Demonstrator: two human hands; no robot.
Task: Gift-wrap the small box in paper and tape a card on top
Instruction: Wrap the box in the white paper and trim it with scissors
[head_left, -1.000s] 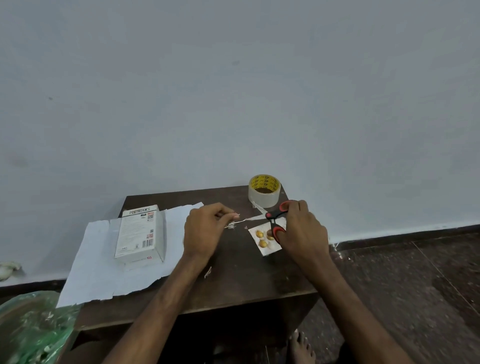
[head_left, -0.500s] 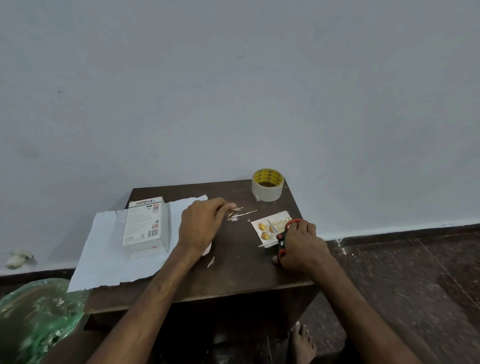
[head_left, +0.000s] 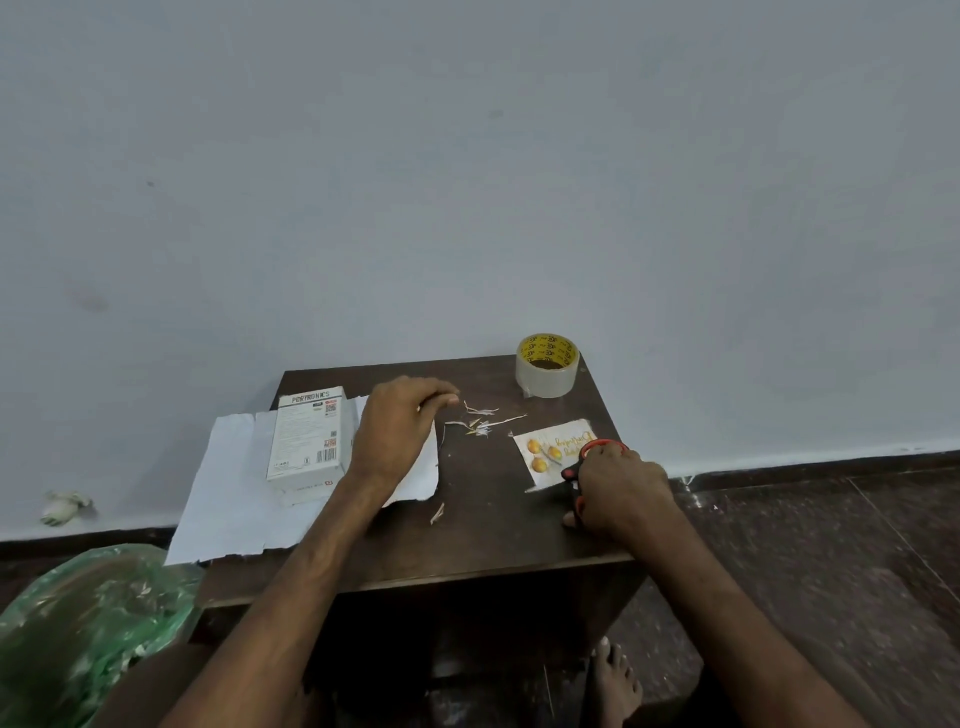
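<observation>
Box (head_left: 306, 436) on paper (head_left: 228, 499) — just left of left hand (head_left: 395, 431)

The table (head_left: 498, 530) is dark wood, matt, its grain faint. On its left side lies thin white paper (head_left: 234, 499), matt, its edges ragged, under a smooth printed cardboard box (head_left: 306, 436). At the table's far right corner the tape roll (head_left: 546, 374) is glossy clear plastic on a yellow card core. Near the right edge are a matt printed paper card (head_left: 545, 441) and scissors (head_left: 597, 446) with red plastic handles. Left of the table is a crinkled, shiny green plastic bag (head_left: 93, 623).
</observation>
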